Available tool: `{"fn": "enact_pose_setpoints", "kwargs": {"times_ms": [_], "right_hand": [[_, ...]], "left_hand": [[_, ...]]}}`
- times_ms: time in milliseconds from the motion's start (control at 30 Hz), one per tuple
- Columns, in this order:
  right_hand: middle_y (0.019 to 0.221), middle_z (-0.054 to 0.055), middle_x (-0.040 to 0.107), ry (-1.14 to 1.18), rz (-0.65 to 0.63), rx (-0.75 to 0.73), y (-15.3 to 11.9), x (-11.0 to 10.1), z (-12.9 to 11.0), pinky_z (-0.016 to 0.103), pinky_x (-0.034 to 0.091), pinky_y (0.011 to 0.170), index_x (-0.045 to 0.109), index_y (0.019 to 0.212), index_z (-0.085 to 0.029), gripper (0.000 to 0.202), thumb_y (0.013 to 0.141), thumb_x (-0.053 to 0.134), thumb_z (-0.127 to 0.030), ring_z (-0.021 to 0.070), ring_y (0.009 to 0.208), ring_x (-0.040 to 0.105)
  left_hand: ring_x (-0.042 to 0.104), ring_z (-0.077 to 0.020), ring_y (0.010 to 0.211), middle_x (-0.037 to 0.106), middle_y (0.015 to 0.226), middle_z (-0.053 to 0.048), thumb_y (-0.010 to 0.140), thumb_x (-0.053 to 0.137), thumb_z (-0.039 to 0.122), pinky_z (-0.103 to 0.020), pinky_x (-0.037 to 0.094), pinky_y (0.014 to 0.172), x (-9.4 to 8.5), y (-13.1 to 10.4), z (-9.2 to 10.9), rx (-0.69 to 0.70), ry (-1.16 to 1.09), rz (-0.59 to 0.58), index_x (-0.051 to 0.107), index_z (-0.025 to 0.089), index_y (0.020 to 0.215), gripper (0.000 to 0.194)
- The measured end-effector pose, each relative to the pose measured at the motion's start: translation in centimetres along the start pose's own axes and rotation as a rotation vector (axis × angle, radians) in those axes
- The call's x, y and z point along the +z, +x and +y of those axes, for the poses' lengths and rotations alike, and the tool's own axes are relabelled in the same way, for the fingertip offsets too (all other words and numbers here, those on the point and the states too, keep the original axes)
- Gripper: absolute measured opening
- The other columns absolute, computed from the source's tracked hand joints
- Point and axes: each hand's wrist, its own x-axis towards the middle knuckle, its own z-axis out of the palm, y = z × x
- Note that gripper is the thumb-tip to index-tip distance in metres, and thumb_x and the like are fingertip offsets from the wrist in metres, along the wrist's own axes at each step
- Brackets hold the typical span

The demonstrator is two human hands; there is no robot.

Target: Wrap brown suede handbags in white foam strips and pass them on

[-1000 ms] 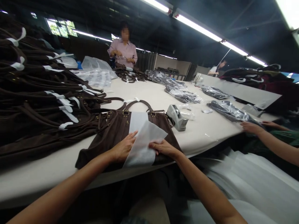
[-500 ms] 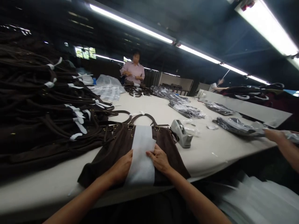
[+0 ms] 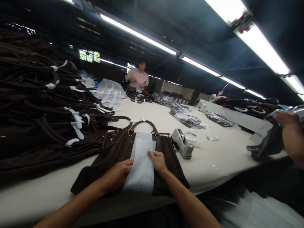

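A dark brown handbag (image 3: 169,171) lies on the table in front of me, its handles pointing away. Down its middle runs a thin white wrapping sheet (image 3: 142,167), which looks like two layers, with the upper edges out of line. My left hand (image 3: 120,173) is closed at the sheet's left edge, its fingertips partly hidden. At the right edge, my right hand (image 3: 157,162) pinches the sheet between thumb and fingers. Just right of the bag stands a grey tape dispenser (image 3: 183,145). A white wrap (image 3: 142,119) is on the bag's handle.
Brown handbags (image 3: 47,126) with white-wrapped handles are piled high at left. Plastic-wrapped bags (image 3: 187,117) lie farther along the table (image 3: 220,158). A co-worker's hand (image 3: 288,126) lifts a wrapped bag at right. Another person (image 3: 138,77) stands across. White sheets (image 3: 263,209) hang low right.
An upper layer of the sheet now lies lower and askew, with both hands slightly nearer me. At right, the co-worker's hand has raised a plastic-wrapped bag off the table. The view has shifted a little.
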Motion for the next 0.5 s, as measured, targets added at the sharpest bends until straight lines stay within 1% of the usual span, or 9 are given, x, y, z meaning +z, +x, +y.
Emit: {"fn": "enact_pose_setpoints", "kwargs": {"times_ms": [67, 100, 167, 233, 267, 333, 400, 433, 500], "right_hand": [[0.054, -0.004, 0.039, 0.039, 0.033, -0.016, 0.2, 0.5, -0.5, 0.023, 0.027, 0.049, 0.052, 0.058, -0.016, 0.047, 0.075, 0.058, -0.059, 0.0099, 0.053, 0.033], [0.054, -0.004, 0.037, 0.032, 0.066, -0.048, 0.3, 0.7, -0.8, 0.023, 0.026, 0.049, 0.049, 0.056, -0.017, 0.046, 0.075, 0.058, -0.057, 0.0097, 0.053, 0.032], [0.055, -0.005, 0.037, -0.038, 0.139, -0.136, 0.4, 1.1, -1.4, 0.023, 0.027, 0.051, 0.042, 0.053, -0.019, 0.045, 0.076, 0.059, -0.053, 0.0097, 0.055, 0.033], [0.054, -0.005, 0.037, -0.132, 0.168, -0.188, 0.5, 1.3, -1.9, 0.022, 0.027, 0.051, 0.04, 0.05, -0.019, 0.045, 0.077, 0.059, -0.049, 0.0097, 0.055, 0.035], [0.052, -0.005, 0.038, -0.17, 0.161, -0.183, 0.6, 1.4, -2.0, 0.022, 0.026, 0.05, 0.041, 0.049, -0.019, 0.045, 0.077, 0.059, -0.048, 0.0098, 0.054, 0.035], [0.049, -0.005, 0.037, -0.222, 0.142, -0.127, 0.7, 1.4, -2.1, 0.022, 0.025, 0.048, 0.045, 0.047, -0.018, 0.044, 0.077, 0.059, -0.048, 0.0098, 0.051, 0.036], [0.047, -0.005, 0.038, -0.259, 0.143, -0.054, 0.8, 1.4, -2.1, 0.022, 0.024, 0.047, 0.05, 0.047, -0.018, 0.042, 0.076, 0.06, -0.046, 0.0098, 0.049, 0.037], [0.047, -0.005, 0.041, -0.278, 0.151, -0.02, 0.8, 1.4, -2.2, 0.022, 0.024, 0.048, 0.052, 0.048, -0.018, 0.04, 0.075, 0.061, -0.044, 0.0099, 0.049, 0.039], [0.05, -0.004, 0.048, -0.313, 0.163, 0.042, 0.7, 1.5, -2.5, 0.022, 0.026, 0.049, 0.056, 0.051, -0.018, 0.033, 0.074, 0.064, -0.04, 0.0103, 0.052, 0.044]], "left_hand": [[0.062, -0.0169, 0.091, 0.067, 0.092, -0.005, 0.089, 0.038, 0.012, -0.024, 0.049, 0.083, 0.4, -0.5, -0.4, 0.049, 0.089, 0.054, 0.068, 0.02, 0.083, 0.031], [0.062, -0.0161, 0.086, 0.067, 0.088, -0.004, 0.089, 0.037, 0.012, -0.023, 0.048, 0.079, 0.6, -0.6, -0.6, 0.082, 0.131, 0.057, 0.066, 0.02, 0.079, 0.032], [0.062, -0.0152, 0.081, 0.067, 0.081, -0.003, 0.089, 0.038, 0.011, -0.022, 0.046, 0.073, 0.9, -0.8, -0.8, 0.136, 0.191, 0.036, 0.062, 0.019, 0.072, 0.03], [0.061, -0.0141, 0.077, 0.066, 0.076, -0.002, 0.087, 0.039, 0.008, -0.021, 0.042, 0.068, 0.9, -0.8, -0.9, 0.142, 0.199, 0.011, 0.057, 0.018, 0.066, 0.029], [0.061, -0.0132, 0.074, 0.065, 0.075, -0.001, 0.086, 0.039, 0.007, -0.02, 0.041, 0.065, 0.9, -0.7, -0.9, 0.124, 0.179, -0.004, 0.055, 0.018, 0.065, 0.029], [0.058, -0.0116, 0.068, 0.063, 0.072, -0.001, 0.084, 0.04, 0.007, -0.02, 0.037, 0.061, 0.7, -0.7, -0.8, 0.062, 0.106, -0.041, 0.055, 0.017, 0.064, 0.027], [0.054, -0.0109, 0.062, 0.059, 0.067, 0.001, 0.083, 0.043, 0.012, -0.02, 0.035, 0.057, 0.3, -0.7, -0.7, -0.023, 0.038, -0.086, 0.056, 0.017, 0.065, 0.023], [0.052, -0.0111, 0.06, 0.057, 0.064, 0.002, 0.084, 0.043, 0.016, -0.021, 0.034, 0.056, 0.0, -0.7, -0.6, -0.075, 0.015, -0.088, 0.056, 0.017, 0.065, 0.023], [0.049, -0.0125, 0.059, 0.054, 0.063, 0.002, 0.088, 0.04, 0.028, -0.023, 0.033, 0.056, -0.5, -0.4, -0.7, -0.187, -0.038, -0.029, 0.058, 0.018, 0.069, 0.028]]}}
